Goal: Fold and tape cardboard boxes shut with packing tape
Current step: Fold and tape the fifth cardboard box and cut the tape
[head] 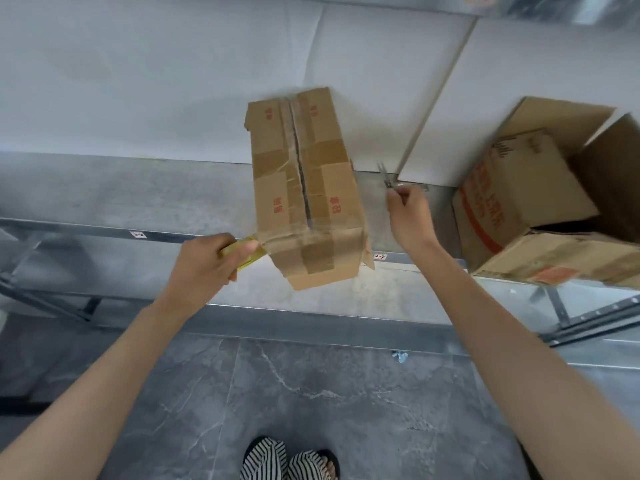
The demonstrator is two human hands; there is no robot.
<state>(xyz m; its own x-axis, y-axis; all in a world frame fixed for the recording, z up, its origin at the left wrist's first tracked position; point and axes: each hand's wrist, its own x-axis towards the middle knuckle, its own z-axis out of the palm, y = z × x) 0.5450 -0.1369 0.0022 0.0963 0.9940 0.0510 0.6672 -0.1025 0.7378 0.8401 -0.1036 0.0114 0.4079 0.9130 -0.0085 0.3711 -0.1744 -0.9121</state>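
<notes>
A long cardboard box (304, 188) with red print lies on the grey metal shelf (145, 195), its top flaps closed along a centre seam with old brown tape patches across it. Its near end sticks out past the shelf's front edge. My left hand (207, 261) grips a yellow tape roll (246, 253) at the box's near left corner, where a clear strip of tape runs across the near end. My right hand (410, 209) is to the right of the box and pinches small metal scissors (383, 174), blades pointing away from me.
To the right on the shelf stand several other cardboard boxes (519, 188), one large and open (568, 123). A white wall panel (173, 81) backs the shelf. Grey marbled floor (311, 393) and my striped slippers (287, 460) are below.
</notes>
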